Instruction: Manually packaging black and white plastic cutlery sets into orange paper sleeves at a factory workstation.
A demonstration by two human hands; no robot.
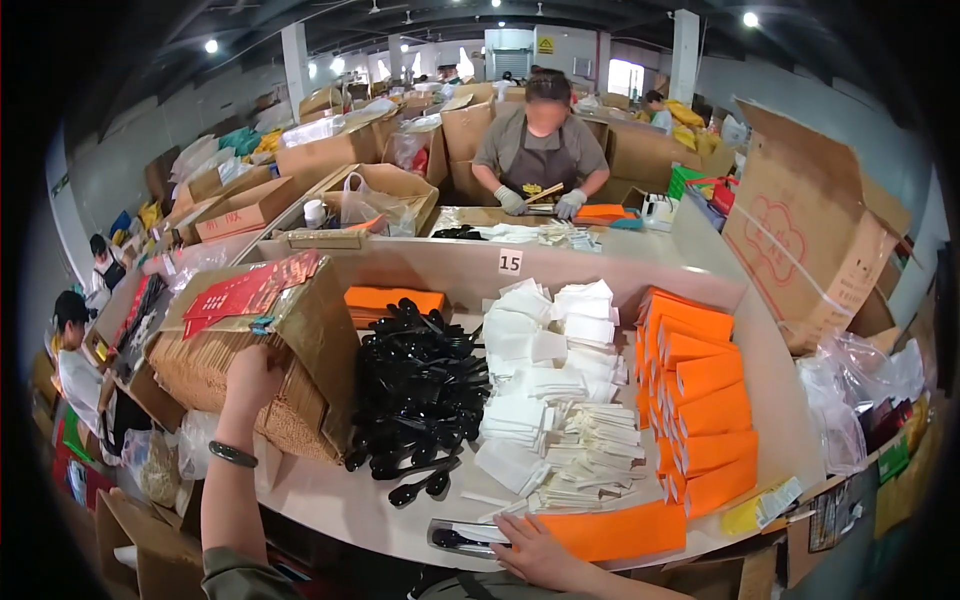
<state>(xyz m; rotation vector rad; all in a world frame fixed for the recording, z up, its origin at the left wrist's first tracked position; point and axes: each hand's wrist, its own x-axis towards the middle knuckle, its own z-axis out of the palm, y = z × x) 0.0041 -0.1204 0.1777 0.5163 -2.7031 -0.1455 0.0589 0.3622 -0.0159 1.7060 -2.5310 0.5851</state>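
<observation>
At the near edge of the worktop, a long orange pouch is laid crosswise, a black spoon showing at its left end. The right hand is placed palm down between the two, fingers extended and slightly spread, nothing gripped. A dark bangle is worn on the left wrist. The left hand is held against tightly packed tan sticks in a tipped cardboard carton; its fingertips are hidden, so its grip cannot be told. Red printed packets are laid on the carton. To its right are heaped black spoons, then white paper packets, then overlapping orange pouches. Beyond the partition, thin items are handled by a co-worker in pale gloves. Farther back, cardboard boxes are crowded together.
</observation>
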